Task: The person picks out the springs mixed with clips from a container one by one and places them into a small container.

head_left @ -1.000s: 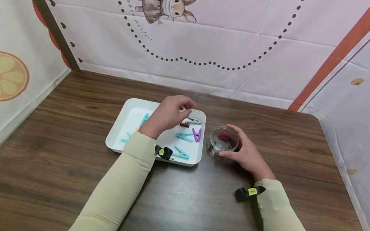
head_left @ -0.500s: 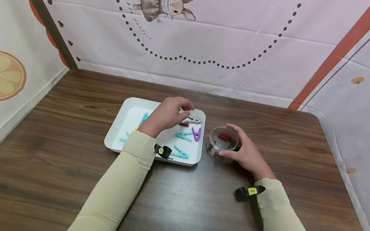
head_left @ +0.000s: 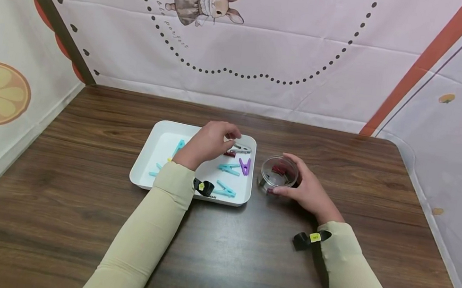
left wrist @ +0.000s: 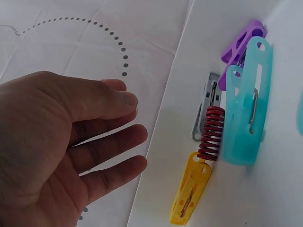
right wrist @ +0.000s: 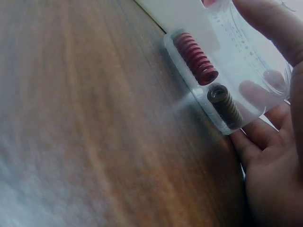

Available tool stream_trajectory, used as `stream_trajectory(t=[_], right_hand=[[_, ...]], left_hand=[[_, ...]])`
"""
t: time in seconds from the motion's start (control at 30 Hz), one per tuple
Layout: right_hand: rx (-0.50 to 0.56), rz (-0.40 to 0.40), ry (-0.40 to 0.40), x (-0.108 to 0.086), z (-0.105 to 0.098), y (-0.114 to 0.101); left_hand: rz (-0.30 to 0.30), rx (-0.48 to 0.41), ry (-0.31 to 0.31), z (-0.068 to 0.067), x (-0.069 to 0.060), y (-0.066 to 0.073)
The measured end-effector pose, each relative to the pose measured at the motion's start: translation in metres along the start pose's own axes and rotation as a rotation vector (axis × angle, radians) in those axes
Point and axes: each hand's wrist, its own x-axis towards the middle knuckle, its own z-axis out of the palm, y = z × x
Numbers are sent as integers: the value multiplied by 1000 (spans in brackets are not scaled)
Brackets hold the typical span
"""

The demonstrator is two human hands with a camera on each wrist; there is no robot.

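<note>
My left hand [head_left: 210, 142] hovers over the far side of a white tray [head_left: 148, 156]. Its fingers are loosely bent, and in the left wrist view no object shows between thumb and fingertips. Below it in the tray lie a red coil spring [left wrist: 211, 133], a yellow clothespin [left wrist: 187, 196], a grey clip [left wrist: 200, 116], a purple clothespin [left wrist: 240, 49] and a teal clothespin [left wrist: 258, 104]. To the right, my right hand [head_left: 309, 191] grips a clear round container [head_left: 264, 169] standing on the table. Inside it are a red spring [right wrist: 195, 57] and a dark spring [right wrist: 225, 106].
More teal clothespins [head_left: 226, 189] lie spread about the tray, and a dark spring [head_left: 210, 196] sits by its front wall. The wooden table [head_left: 218, 256] meets a patterned cloth [head_left: 275, 54] at the back. My left forearm covers part of the tray.
The head view has tilted slightly. My left hand has shifted very little above the tray; my right hand keeps its grip on the container.
</note>
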Motion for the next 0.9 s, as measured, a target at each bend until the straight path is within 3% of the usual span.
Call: stream_trajectory(t=[0.4,0.9], right_hand=[[-5,-8,1,-1,1,2],[11,-21,-6,-1,0,2]], left_hand=[[-51,15,-97,4,0,0],[-40,85,-142,12,0,-2]])
